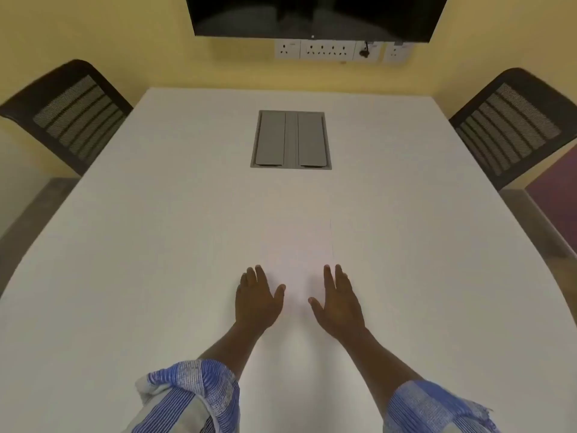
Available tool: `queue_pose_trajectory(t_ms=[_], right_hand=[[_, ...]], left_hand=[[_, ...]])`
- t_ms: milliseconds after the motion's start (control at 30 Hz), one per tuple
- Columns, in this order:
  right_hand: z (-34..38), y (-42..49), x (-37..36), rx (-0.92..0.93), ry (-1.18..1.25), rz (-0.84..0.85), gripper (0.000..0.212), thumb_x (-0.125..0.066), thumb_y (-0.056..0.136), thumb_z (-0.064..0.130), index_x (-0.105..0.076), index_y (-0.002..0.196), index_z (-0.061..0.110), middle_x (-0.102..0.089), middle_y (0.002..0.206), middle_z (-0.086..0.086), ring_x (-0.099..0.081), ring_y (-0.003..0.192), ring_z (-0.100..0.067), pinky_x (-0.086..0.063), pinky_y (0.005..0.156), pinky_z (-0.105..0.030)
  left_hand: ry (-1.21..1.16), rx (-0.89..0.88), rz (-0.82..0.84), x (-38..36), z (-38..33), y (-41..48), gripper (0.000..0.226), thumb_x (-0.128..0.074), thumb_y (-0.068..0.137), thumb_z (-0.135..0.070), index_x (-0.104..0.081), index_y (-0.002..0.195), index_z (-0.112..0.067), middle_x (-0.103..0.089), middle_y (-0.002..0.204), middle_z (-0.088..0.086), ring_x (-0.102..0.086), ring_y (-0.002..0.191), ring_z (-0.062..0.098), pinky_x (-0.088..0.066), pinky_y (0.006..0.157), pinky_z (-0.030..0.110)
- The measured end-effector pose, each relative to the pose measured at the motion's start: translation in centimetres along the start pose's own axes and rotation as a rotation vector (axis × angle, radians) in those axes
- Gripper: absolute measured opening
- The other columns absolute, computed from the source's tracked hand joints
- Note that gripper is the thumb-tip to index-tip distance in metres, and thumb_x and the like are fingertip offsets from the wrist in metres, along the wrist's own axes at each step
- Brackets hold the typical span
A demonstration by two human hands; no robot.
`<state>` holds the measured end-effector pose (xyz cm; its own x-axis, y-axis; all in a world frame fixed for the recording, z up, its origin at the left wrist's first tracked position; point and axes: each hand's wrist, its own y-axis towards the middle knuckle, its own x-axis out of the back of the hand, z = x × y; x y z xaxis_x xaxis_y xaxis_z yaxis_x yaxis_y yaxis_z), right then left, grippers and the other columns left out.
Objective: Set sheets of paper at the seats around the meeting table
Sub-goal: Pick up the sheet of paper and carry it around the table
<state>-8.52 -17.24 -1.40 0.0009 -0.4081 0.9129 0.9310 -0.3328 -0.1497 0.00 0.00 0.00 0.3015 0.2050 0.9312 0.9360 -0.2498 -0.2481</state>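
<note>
Head view, the only one I have: a white table fills most of the frame. Both hands are low and centre, palms down. The left hand has its fingers straight and a little spread, thumb pointing out towards the other hand. The right hand is the same, fingers straight and slightly apart, thumb pointing inward. Neither is pinching or gripping anything. I cannot tell whether the palms press on the surface or sit just above it. The sheet of paper is white on white and very hard to make out. I only get a faint paler patch between and just above the hands, with a thin edge line running up from near the right hand's fingertips. Its left edge I cannot find. Blue-and-white striped sleeves, left sleeve and right sleeve, are pushed up the forearms at the bottom of the frame. A grey two-flap hatch is set into the table in the upper centre. A black mesh-backed chair is at the upper left against the table's side, and a second chair is at the upper right. A dark screen hangs on the yellow wall at top centre, with a row of wall sockets just below it.
</note>
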Motion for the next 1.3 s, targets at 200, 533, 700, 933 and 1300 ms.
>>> queue_pose_trajectory(t_ms=[200, 533, 700, 933, 1300], right_hand=[[-0.8, 0.9, -1.7, -0.243, 0.005, 0.139, 0.093, -0.054, 0.094, 0.056, -0.002, 0.162, 0.018, -0.011, 0.167, -0.015, -0.020, 0.151, -0.034, -0.036, 0.113, -0.041], [-0.2, 2.5, -1.7, -0.169, -0.069, 0.124, 0.097, -0.062, 0.091, 0.056, -0.007, 0.161, 0.016, -0.026, 0.156, -0.013, -0.034, 0.137, -0.030, -0.044, 0.103, -0.036], [0.0, 2.6, -1.7, -0.171, -0.075, 0.111, 0.095, -0.063, 0.091, 0.053, -0.008, 0.160, 0.017, -0.029, 0.154, -0.013, -0.036, 0.134, -0.029, -0.046, 0.101, -0.035], [0.5, 3.3, -2.1, -0.151, -0.058, 0.102, 0.093, -0.065, 0.091, 0.049, -0.011, 0.160, 0.018, -0.029, 0.154, -0.013, -0.038, 0.132, -0.030, -0.047, 0.099, -0.036], [0.8, 3.5, -2.2, -0.141, -0.076, 0.092, 0.093, -0.064, 0.091, 0.051, -0.012, 0.160, 0.016, -0.029, 0.154, -0.013, -0.036, 0.134, -0.030, -0.046, 0.102, -0.035]], left_hand=[[-0.253, 0.329, 0.062, -1.0, -0.7, 2.3, 0.068, -0.054, 0.097, -0.051, -0.041, 0.138, 0.001, -0.045, 0.136, 0.018, -0.045, 0.131, 0.035, -0.044, 0.101, 0.044], [-0.419, 0.551, 0.086, -1.8, -1.8, 5.6, 0.051, -0.061, 0.091, -0.033, -0.051, 0.127, 0.002, -0.046, 0.133, 0.022, -0.049, 0.123, 0.038, -0.043, 0.100, 0.037], [-0.493, 0.639, 0.100, -1.6, -1.7, 6.7, 0.047, -0.062, 0.088, -0.027, -0.051, 0.124, 0.001, -0.049, 0.128, 0.021, -0.052, 0.119, 0.036, -0.049, 0.101, 0.041], [-0.640, 0.642, 0.113, -1.4, -0.7, 7.7, 0.036, -0.063, 0.084, -0.015, -0.059, 0.115, 0.002, -0.067, 0.114, 0.021, -0.067, 0.105, 0.036, -0.058, 0.093, 0.043], [-0.475, 0.494, 0.061, -0.9, 0.5, 8.1, 0.040, -0.065, 0.092, -0.031, -0.068, 0.109, 0.005, -0.073, 0.108, 0.018, -0.069, 0.105, 0.033, -0.052, 0.096, 0.035]])
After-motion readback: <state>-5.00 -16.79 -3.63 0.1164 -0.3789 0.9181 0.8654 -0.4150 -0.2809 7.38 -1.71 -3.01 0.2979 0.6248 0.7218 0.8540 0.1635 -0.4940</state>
